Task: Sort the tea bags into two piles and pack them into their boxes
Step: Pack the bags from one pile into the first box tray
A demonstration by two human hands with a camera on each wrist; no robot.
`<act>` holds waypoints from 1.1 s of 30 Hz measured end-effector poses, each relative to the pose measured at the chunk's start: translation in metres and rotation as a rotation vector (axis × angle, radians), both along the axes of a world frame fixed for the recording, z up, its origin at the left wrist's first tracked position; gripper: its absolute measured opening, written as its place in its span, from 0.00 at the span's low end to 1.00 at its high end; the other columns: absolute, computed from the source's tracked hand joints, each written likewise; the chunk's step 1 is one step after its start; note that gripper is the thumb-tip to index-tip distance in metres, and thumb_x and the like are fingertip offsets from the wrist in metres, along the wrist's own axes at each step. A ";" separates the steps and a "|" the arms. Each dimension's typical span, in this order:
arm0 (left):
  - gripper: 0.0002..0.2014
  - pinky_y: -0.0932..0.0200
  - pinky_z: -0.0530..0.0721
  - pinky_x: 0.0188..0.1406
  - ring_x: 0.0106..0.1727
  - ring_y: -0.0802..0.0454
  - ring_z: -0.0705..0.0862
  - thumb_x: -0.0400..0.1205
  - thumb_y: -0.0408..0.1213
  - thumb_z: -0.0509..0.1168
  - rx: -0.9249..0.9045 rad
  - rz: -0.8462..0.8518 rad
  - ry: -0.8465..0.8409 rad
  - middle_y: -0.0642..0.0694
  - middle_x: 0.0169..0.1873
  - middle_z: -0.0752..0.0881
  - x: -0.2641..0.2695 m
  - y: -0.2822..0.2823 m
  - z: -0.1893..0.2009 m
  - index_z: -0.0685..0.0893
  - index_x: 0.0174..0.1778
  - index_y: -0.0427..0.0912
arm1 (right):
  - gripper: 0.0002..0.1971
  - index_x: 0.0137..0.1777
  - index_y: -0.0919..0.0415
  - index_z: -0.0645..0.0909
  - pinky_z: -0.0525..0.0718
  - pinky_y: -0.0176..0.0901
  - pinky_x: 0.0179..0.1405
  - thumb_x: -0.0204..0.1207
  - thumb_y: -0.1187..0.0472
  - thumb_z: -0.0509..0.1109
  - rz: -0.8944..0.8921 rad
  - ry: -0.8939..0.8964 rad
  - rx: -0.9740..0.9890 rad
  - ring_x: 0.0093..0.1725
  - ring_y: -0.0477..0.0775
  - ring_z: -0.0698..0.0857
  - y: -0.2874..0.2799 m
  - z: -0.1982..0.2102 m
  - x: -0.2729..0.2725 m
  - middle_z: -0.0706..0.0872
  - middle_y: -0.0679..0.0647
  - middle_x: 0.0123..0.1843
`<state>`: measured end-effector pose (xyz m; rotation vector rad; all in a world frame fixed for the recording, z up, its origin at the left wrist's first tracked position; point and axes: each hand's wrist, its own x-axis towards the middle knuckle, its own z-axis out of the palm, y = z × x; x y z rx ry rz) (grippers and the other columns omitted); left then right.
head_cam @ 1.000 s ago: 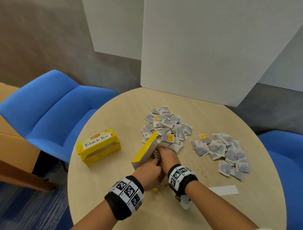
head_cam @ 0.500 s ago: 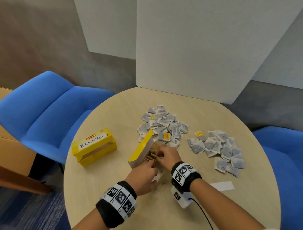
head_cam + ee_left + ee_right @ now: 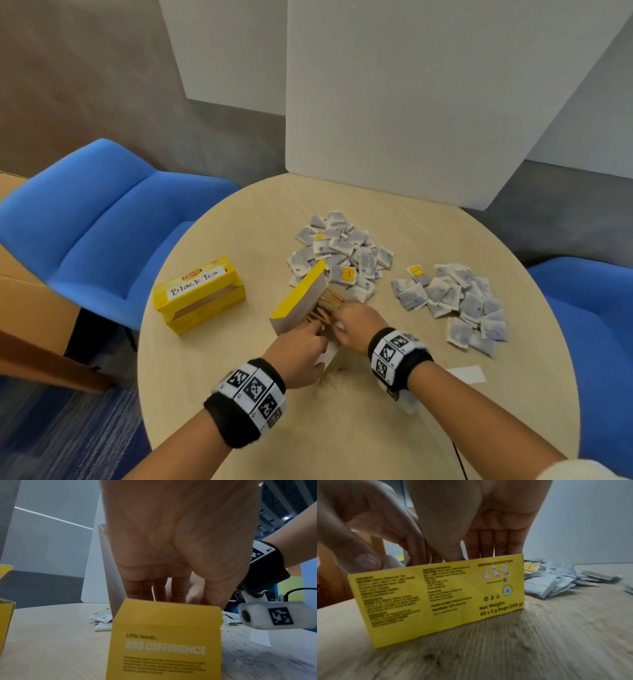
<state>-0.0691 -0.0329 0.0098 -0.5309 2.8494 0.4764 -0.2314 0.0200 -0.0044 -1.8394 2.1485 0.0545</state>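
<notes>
Two blue chairs (image 3: pixel 102 219) flank a round, pale wood table (image 3: pixel 239 222), with white panels (image 3: pixel 428 102) leaning behind it against a grey wall and blue-grey carpet underfoot at the left. On the left part of the table stands a yellow box labelled "Black Tea" (image 3: pixel 198 291), its long axis running left to right and slightly away from the person, apart from everything else. Near the middle sits the open yellow box (image 3: pixel 301 301), its lid flap raised on the left side; its long axis runs from the person toward the far pile, and brownish tea bags (image 3: pixel 325 305) stand in a row inside it. Just beyond this box lies the far pile of grey-white tea bags (image 3: pixel 342 250), a few showing yellow tags, and to the right, near but separate, lies the right pile of tea bags (image 3: pixel 452 298). A white paper slip (image 3: pixel 467 374) lies on the table near the right forearm.

Both hands are at the near end of the open box. The left hand (image 3: pixel 301 353) reaches into it with fingers (image 3: pixel 145 586) pointing down; whether they pinch a bag I cannot tell. The right hand (image 3: pixel 356 325) also dips in, its fingers (image 3: pixel 494 543) held straight and together, pressing down behind the box wall with nothing visibly gripped.
</notes>
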 end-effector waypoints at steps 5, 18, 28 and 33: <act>0.14 0.47 0.79 0.53 0.57 0.40 0.76 0.79 0.41 0.63 0.003 -0.017 -0.029 0.40 0.57 0.75 0.000 0.001 0.001 0.82 0.56 0.37 | 0.13 0.53 0.63 0.82 0.81 0.50 0.46 0.83 0.56 0.59 -0.090 0.017 -0.012 0.52 0.64 0.83 -0.007 0.002 0.004 0.84 0.62 0.53; 0.14 0.50 0.78 0.54 0.58 0.43 0.77 0.82 0.44 0.61 0.025 -0.030 0.078 0.43 0.57 0.78 0.008 0.009 -0.002 0.83 0.58 0.41 | 0.06 0.47 0.61 0.78 0.76 0.42 0.46 0.74 0.71 0.63 -0.751 -0.599 -0.286 0.43 0.53 0.78 0.001 0.015 0.018 0.81 0.54 0.44; 0.08 0.49 0.83 0.46 0.50 0.44 0.83 0.82 0.39 0.61 0.069 -0.060 0.008 0.44 0.48 0.85 0.002 0.011 -0.003 0.83 0.50 0.42 | 0.16 0.32 0.57 0.66 0.76 0.39 0.34 0.78 0.76 0.55 -1.085 -1.237 -0.065 0.29 0.44 0.68 -0.020 0.021 0.026 0.68 0.51 0.33; 0.07 0.51 0.82 0.50 0.53 0.43 0.83 0.83 0.34 0.59 0.108 -0.024 0.006 0.43 0.51 0.85 0.003 0.017 -0.001 0.81 0.53 0.41 | 0.15 0.33 0.58 0.67 0.70 0.59 0.75 0.76 0.76 0.53 -1.231 -1.400 -0.084 0.31 0.47 0.69 -0.026 0.018 0.034 0.68 0.53 0.34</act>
